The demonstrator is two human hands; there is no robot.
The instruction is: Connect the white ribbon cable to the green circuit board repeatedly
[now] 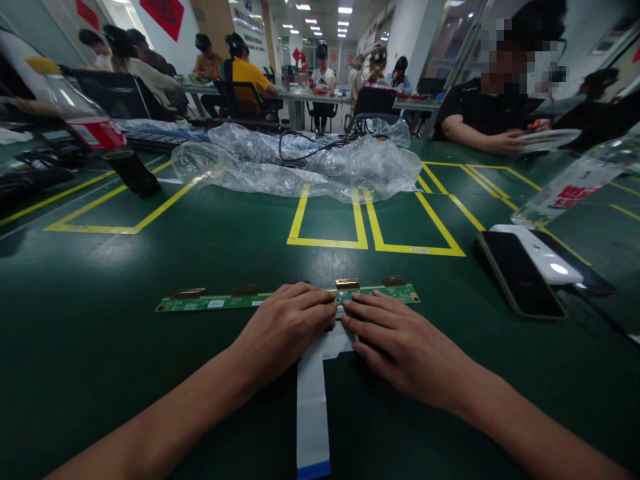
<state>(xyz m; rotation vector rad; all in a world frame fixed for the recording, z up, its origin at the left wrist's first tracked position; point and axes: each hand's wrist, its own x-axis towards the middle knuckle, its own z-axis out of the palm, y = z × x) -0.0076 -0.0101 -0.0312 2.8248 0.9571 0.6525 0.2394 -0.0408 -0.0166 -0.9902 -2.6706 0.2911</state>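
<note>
A long narrow green circuit board (pixel 210 303) with gold-coloured connectors lies flat on the green table (pixel 100 347). A white flat ribbon cable (pixel 311 400) with a blue end runs from the board's middle toward me. My left hand (pixel 285 327) rests on the board where the cable joins, its fingers closed together and pressing down. My right hand (pixel 395 340) lies beside it, fingers stretched flat, fingertips on the same joint. The connector under the fingertips is hidden.
A dark phone (pixel 520 277) and a white device (pixel 543 253) lie at the right, by a plastic bottle (pixel 575 187). Crumpled clear plastic (pixel 300 167) with a black cable sits behind yellow tape boxes (pixel 327 243). A person (pixel 495 113) sits opposite; others work at far tables.
</note>
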